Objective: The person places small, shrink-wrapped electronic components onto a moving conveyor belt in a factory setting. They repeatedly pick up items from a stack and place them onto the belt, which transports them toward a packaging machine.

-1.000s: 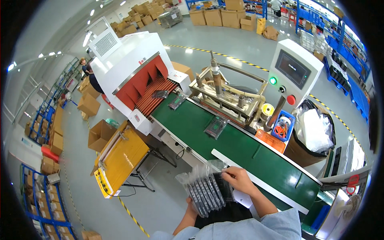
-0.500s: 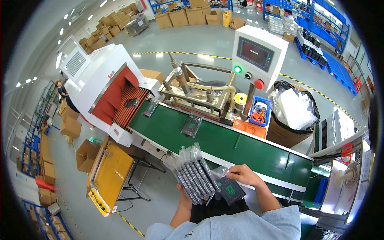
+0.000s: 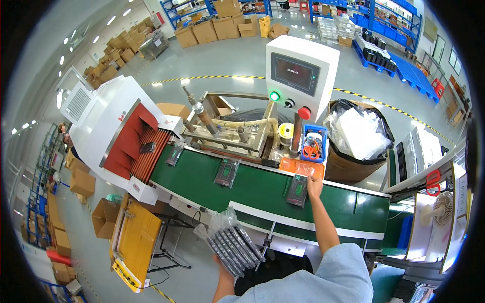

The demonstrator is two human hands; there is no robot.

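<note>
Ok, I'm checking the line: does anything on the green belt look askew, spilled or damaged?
Nothing stands out: three bagged packages sit spaced along the green belt, the right hand at the rightmost, no spill or damage visible.

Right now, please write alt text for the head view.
A person's right fingers are at a bagged black pack on a green conveyor; the left hand holds a stack of similar packs. More packs lie leftward, toward a red-curtained white machine.
</note>
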